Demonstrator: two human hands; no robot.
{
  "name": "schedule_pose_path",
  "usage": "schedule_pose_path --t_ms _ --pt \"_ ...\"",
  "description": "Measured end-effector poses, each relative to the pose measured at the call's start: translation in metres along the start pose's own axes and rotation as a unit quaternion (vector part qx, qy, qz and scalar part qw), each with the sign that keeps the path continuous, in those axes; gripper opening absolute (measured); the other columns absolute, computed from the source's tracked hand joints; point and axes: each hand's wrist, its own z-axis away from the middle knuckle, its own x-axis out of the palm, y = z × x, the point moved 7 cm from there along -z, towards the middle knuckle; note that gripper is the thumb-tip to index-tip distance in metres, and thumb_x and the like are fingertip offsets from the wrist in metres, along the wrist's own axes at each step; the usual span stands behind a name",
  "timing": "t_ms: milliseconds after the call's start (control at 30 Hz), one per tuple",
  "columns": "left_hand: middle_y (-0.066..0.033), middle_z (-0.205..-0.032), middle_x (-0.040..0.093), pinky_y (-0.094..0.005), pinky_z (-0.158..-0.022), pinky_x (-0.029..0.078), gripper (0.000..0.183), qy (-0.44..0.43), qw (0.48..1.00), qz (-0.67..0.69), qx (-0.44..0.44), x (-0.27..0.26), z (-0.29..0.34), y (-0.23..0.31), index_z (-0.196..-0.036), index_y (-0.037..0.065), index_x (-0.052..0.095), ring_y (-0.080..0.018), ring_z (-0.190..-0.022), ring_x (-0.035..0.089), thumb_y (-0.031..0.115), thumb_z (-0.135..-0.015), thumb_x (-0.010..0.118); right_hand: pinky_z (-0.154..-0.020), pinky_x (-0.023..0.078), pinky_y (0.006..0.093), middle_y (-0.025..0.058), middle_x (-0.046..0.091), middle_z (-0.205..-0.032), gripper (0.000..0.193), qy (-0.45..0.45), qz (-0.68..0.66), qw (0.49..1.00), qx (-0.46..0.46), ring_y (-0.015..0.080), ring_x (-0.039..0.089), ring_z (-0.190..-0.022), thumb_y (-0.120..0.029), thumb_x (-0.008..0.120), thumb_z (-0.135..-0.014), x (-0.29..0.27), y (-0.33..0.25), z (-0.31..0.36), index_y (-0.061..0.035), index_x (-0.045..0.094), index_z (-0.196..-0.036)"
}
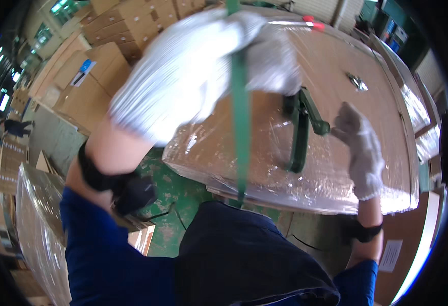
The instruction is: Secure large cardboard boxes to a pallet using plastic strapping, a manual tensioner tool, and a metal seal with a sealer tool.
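My left hand [183, 71], in a white knit glove and blurred by motion, is raised with its fingers closed round a green strap [241, 132]. The strap runs down in front of a large carton [208, 137] wrapped in clear film. On the carton's top lies a green strapping tool [300, 132] with a long handle and a short crank arm; my left fingers hide part of its upper end. My right hand [359, 150], also gloved, hovers just right of the crank's knob, fingers partly bent and apart. Whether its fingertips touch the knob is unclear.
Small metal pieces [357, 81] lie on the carton's far right. A red-ended tool [310, 23] rests at the back edge. Stacked cardboard boxes [127, 23] stand at the back left, a film-wrapped carton [40, 219] at the left. A brown panel [407, 250] stands at right.
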Motion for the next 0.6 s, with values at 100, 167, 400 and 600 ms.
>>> schedule_pose_path --t_ms 100,167,400,600 --pt "-0.0113 -0.101 0.069 -0.035 -0.095 0.051 0.033 -0.265 0.957 0.069 0.092 0.03 -0.052 0.022 -0.111 -0.008 0.065 -0.0219 -0.097 0.064 0.023 -0.104 0.057 -0.107 0.049 0.0389 0.0206 0.061 -0.141 0.052 -0.105 0.107 0.983 -0.107 0.0266 0.061 -0.124 -0.033 0.05 -0.108 0.036 -0.062 -0.009 0.0087 0.057 -0.139" --pt "-0.015 -0.105 0.07 -0.0382 -0.092 0.057 0.028 -0.191 0.98 0.013 0.062 0.013 -0.074 0.017 -0.115 -0.007 0.063 -0.0257 -0.095 0.069 0.018 -0.105 0.054 -0.106 0.049 0.0371 0.0206 0.062 -0.138 0.052 -0.131 0.181 0.973 -0.06 0.0257 0.061 -0.123 -0.031 0.053 -0.106 0.064 -0.061 -0.02 0.0077 0.055 -0.141" --pt "-0.011 -0.103 0.068 -0.0435 -0.093 0.058 0.01 -0.146 0.989 0.024 0.012 -0.031 -0.137 -0.054 -0.107 0.002 0.062 -0.0233 -0.093 0.069 0.01 -0.102 0.058 -0.086 0.055 0.0347 0.0138 0.064 -0.112 0.056 -0.168 0.284 0.883 0.333 0.0197 0.062 -0.112 -0.013 0.069 -0.089 0.084 -0.013 -0.031 0.0014 0.052 -0.14" --pt "-0.0037 -0.106 0.068 -0.0302 -0.098 0.051 0.021 -0.129 0.99 -0.055 0.003 -0.066 -0.161 -0.102 -0.118 0.002 0.066 -0.0139 -0.103 0.064 0.011 -0.1 0.064 -0.081 0.062 0.0488 0.0176 0.069 -0.109 0.038 -0.127 -0.053 0.776 0.615 0.0271 0.071 -0.096 -0.01 0.071 -0.092 0.079 0.019 -0.014 0.0041 0.059 -0.125"
